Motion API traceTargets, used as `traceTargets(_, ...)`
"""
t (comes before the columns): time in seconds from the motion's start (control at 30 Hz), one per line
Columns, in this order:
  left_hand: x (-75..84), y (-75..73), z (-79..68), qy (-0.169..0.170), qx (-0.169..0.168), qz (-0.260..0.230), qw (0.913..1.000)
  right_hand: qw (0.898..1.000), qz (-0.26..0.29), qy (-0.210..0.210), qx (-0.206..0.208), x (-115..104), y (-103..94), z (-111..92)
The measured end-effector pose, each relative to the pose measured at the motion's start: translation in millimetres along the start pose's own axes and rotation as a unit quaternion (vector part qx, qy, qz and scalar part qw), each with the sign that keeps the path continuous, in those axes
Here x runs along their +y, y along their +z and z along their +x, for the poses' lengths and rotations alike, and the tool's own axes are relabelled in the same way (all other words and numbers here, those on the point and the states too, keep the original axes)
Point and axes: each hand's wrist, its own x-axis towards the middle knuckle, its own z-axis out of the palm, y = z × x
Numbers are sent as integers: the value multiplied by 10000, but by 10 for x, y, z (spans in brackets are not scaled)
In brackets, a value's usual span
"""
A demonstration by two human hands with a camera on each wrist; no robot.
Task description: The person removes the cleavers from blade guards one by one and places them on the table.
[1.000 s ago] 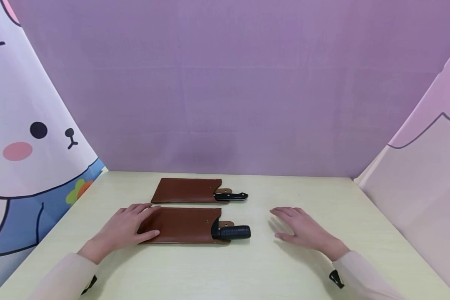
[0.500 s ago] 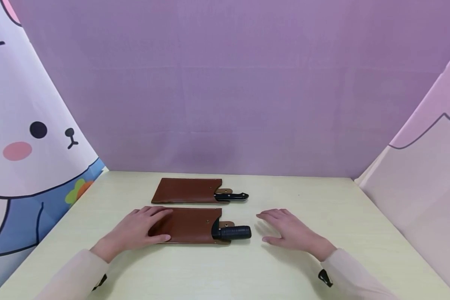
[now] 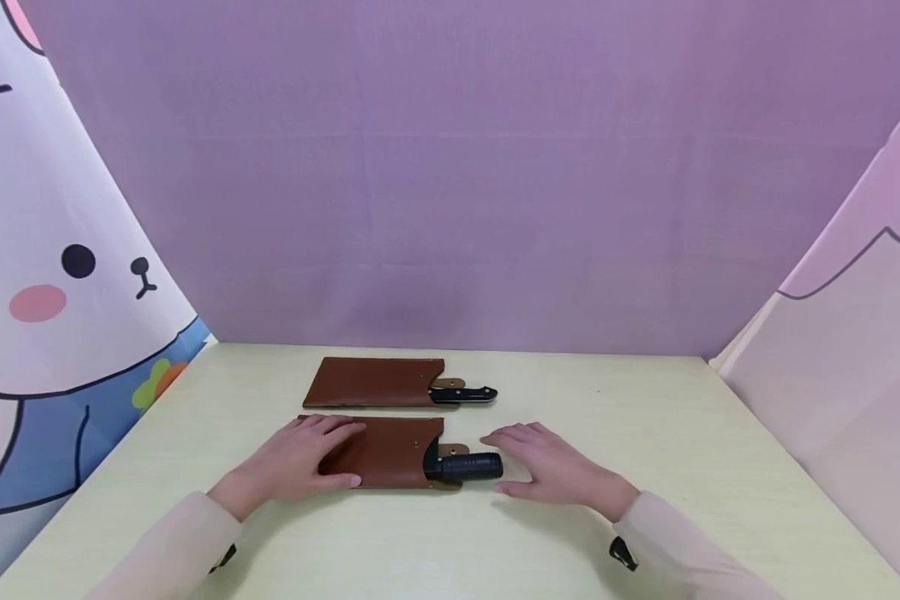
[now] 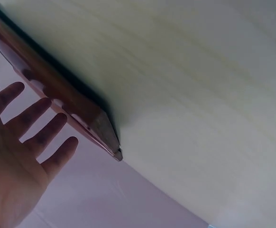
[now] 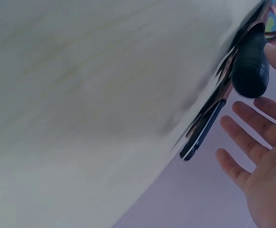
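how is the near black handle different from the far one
The near handle is thick and round, while the far handle is slim. The near handle looks black all over; the far handle shows a pale strip and small rivets. The near handle ends bluntly, the far handle in a flared tip. Both are mostly black and point to the person's right.

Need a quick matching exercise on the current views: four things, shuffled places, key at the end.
Things
1. left hand
2. slim black handle
3. right hand
4. purple backdrop

Places
A. at the free end of the thick black handle
B. over the near brown sheath
C. behind the table
D. sticking out of the far brown sheath

Pairs: 1-B, 2-D, 3-A, 4-C
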Motion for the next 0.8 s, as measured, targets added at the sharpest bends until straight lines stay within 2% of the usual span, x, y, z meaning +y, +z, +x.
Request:
traceTargets(0.27, 13, 69, 66, -16, -173, -93, 9998, 9999, -44, -161, 1, -93, 30, 139)
traceTargets(0.5, 33, 63, 115, -67, -414, -292, 9987, 9996, 66, -281, -14, -140, 63, 248)
traceTargets(0.8, 25, 74, 165, 43, -578, -427, 9974, 9992, 259, -298, -108, -190, 93, 346)
